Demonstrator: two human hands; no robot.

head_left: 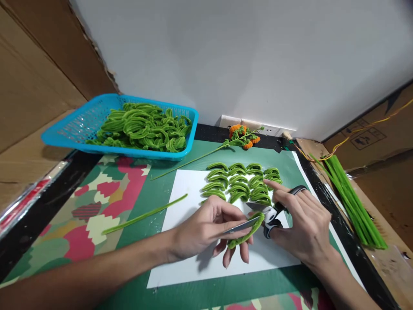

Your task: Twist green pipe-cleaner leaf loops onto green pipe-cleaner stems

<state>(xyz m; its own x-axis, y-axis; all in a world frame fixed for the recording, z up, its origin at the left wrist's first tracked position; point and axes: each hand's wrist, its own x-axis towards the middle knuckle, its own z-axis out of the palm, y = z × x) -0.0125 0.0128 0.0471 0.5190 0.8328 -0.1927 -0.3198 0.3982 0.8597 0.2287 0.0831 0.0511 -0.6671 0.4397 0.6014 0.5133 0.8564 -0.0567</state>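
My left hand (214,224) pinches a curved piece of green pipe cleaner (253,230) above a white sheet (183,262). My right hand (301,219) has its fingers through the black-and-white handles of a pair of scissors (270,214), whose blades are spread close to the pipe cleaner. A flat grey metal strip (241,225) runs along my left fingers; whether it is the second scissor blade I cannot tell. Beyond my hands, rows of bent green pipe cleaner pieces (238,181) lie on the sheet, partly hidden by my hands. One straight green pipe cleaner (145,214) lies to the left.
A blue basket (190,137) full of bent green pieces stands at the back left. An orange flower stem (238,137) lies near a power strip (271,129) by the wall. Long green pipe cleaners (355,202) and a yellow-red wire (355,131) are at the right.
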